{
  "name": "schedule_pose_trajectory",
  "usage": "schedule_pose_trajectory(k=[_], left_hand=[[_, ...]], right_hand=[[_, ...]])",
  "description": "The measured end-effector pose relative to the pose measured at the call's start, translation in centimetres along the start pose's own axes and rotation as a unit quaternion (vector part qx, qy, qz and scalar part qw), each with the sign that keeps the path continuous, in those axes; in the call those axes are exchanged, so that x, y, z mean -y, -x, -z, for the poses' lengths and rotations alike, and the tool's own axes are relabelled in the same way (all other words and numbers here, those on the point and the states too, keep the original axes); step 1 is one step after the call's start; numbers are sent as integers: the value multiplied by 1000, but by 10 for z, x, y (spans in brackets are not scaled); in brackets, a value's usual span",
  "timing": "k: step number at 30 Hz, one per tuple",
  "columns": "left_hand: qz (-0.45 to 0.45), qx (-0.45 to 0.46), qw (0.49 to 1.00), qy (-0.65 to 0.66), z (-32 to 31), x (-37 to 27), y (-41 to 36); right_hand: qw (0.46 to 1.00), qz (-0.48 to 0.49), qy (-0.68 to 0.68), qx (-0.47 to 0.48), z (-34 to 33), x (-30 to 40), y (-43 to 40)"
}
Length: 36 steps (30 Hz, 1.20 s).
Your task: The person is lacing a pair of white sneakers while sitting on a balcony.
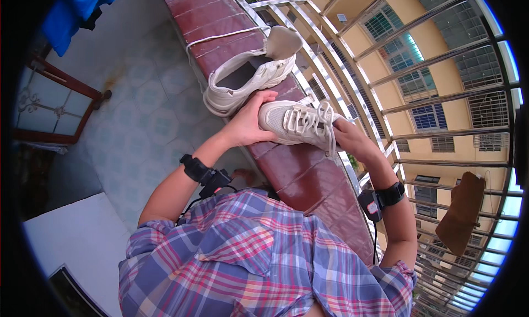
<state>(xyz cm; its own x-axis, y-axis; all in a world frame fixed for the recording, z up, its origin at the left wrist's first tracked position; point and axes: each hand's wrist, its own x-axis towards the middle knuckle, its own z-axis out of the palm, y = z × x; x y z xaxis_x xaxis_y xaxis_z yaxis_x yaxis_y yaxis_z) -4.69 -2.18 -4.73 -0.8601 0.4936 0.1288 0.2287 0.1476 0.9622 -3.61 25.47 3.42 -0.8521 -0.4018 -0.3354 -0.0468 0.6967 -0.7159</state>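
Observation:
A white laced sneaker (299,122) lies sideways across the red tiled ledge (301,164), held between both hands. My left hand (248,120) wraps its toe, thumb on the near side and fingers on the far side. At the ankle end, my right hand (353,139) grips the shoe; its fingertips are hidden behind the collar. The laces (326,114) are threaded, with loops at the top. Just beyond sits the second white sneaker (250,75), its tongue (284,43) folded up and out. A long white shoelace (227,36) trails from it over the ledge.
Metal railing bars (446,98) run along the right, with a brown board (463,213) hung against them. Left of the ledge lies the tiled floor (144,106). A framed glass panel (53,102), blue cloth (78,15) and a white surface (82,234) are at the left.

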Motion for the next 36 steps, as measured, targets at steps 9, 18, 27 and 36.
schedule_pose_trajectory(k=[9, 18, 27, 36], left_hand=[[0, 88, 867, 491, -14, 2, 1], [-24, 76, 768, 636, -23, -38, -52], [-19, 147, 781, 607, -45, -58, -66], [-9, 56, 842, 537, -63, -50, -68]], right_hand=[[576, -108, -810, 9, -33, 26, 51], [648, 140, -740, -110, -75, 60, 71], [977, 122, 8, -177, -41, 72, 85], [960, 158, 96, -209, -66, 31, 47]])
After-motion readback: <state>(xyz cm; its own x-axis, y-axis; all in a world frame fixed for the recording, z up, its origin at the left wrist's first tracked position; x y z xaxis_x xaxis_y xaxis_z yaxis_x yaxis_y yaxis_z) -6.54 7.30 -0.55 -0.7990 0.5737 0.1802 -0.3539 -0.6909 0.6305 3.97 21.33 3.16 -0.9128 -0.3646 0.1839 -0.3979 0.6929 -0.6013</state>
